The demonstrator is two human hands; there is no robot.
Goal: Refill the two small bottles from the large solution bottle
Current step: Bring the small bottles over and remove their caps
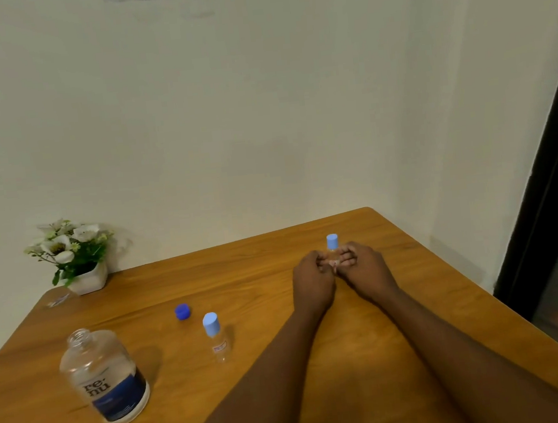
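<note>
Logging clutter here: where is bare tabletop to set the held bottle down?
Bare wood: between the flower pot and left hand; from the right hand to the table edge. Crowded at left: large bottle, blue cap, standing small bottle.

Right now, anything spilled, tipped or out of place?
No spill visible. The large solution bottle stands uncapped, its dark blue cap loose on the table. The free small bottle and the held small bottle, gripped by left hand and right hand, stand capped.
</note>
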